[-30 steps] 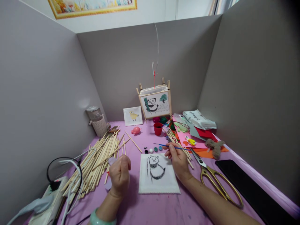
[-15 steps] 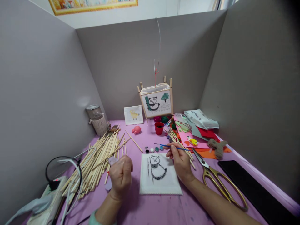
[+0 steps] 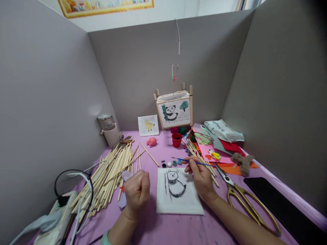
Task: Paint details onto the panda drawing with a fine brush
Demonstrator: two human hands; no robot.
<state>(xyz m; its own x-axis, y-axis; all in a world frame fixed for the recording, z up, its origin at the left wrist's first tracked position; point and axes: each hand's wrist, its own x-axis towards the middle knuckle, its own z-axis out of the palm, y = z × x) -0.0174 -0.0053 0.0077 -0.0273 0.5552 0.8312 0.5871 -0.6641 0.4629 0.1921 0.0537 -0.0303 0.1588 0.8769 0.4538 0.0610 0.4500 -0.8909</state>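
A white cloth square with a black panda drawing (image 3: 178,192) lies on the purple table in front of me. My right hand (image 3: 201,178) rests at its upper right edge, fingers pinched on a thin blue paintbrush (image 3: 189,161) whose tip points left toward a row of small paint pots (image 3: 171,163). My left hand (image 3: 137,192) is curled into a fist just left of the cloth, beside a pile of bamboo sticks (image 3: 112,173); nothing shows in it.
Gold-handled scissors (image 3: 245,200) and a black slab (image 3: 283,211) lie at right. Coloured paper, a toy and a bag sit behind them. A small panda lantern (image 3: 175,110), a red cup (image 3: 176,140), a chick picture and a jar stand at the back. Cables and a power strip (image 3: 61,211) are at left.
The view has shifted slightly. My left fist has edged a little nearer the cloth. My right hand still holds the brush in about the same place.
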